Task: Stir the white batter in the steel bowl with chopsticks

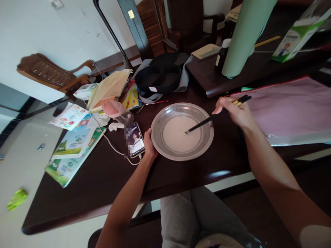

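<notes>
A wide metal bowl [181, 155] rests on the dark table, holding a pale, milky liquid [178, 136]. My left hand [150, 144] grips the bowl's left rim, with the fingers partly hidden beneath its side. In my right hand [234, 110] are black chopsticks [204, 121] with gold bands near the top. They slant down to the left, and their tips dip into the liquid near the middle of the bowl. Just left of my left hand lies a phone [136, 139] with its screen lit and a white cable plugged in.
Booklets [74, 148] and papers [110, 89] cover the table's left side, near a pink-topped cup [113, 109]. Behind the bowl are a black bag [159, 77] and a red pencil [157, 102]. A pink zip pouch [289, 110], green roll [248, 38] and dark bottle [222, 55] stand or lie right.
</notes>
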`<state>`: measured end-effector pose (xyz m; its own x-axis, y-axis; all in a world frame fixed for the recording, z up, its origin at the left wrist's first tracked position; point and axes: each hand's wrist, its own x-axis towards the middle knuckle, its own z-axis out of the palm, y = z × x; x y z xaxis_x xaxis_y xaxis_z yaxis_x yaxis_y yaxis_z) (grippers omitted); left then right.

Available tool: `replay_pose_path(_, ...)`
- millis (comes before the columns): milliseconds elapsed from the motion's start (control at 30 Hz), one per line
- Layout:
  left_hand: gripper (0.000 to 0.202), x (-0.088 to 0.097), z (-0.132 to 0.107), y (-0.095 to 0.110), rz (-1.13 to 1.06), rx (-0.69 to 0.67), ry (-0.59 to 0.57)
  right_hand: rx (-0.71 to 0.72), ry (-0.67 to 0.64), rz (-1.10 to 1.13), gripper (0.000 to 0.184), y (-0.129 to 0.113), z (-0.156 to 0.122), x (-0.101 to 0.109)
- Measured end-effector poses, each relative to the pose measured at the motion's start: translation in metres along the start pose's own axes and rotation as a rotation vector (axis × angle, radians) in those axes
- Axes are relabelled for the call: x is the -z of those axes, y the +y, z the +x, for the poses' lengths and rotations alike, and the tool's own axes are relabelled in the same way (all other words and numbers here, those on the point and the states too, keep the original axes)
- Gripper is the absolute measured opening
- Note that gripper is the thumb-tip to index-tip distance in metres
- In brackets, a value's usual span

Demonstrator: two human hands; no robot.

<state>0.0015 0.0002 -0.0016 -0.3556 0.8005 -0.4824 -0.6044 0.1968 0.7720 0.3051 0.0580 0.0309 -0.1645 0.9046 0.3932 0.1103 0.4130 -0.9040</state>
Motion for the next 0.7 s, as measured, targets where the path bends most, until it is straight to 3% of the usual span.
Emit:
replay_pose_path(167, 0.025, 0.0037, 0.0044, -0.0027, 0.016, -0.031, -0.016, 0.011, -0.214, -0.021, 0.043, -0.0049, -0.0013, -0.0075)
replay_pose_path(367, 0.025, 0.004, 0.005, -0.0027, 0.031, -0.018, -0.019, -0.017, 0.021, -0.028, 0.045, -0.003, -0.0006, -0.0036)
replay_pose_path(567, 0.025, 0.0035, 0.0038, -0.0023, 0.032, -0.05, -0.01, 0.004, -0.233, -0.03, 0.041, -0.0067, -0.002, -0.0093)
replay_pose_path(700, 0.025, 0.0037, 0.0039, -0.0023, 0.025, -0.011, -0.014, 0.011, -0.068, -0.032, 0.041, -0.0045, -0.0009, -0.0064)
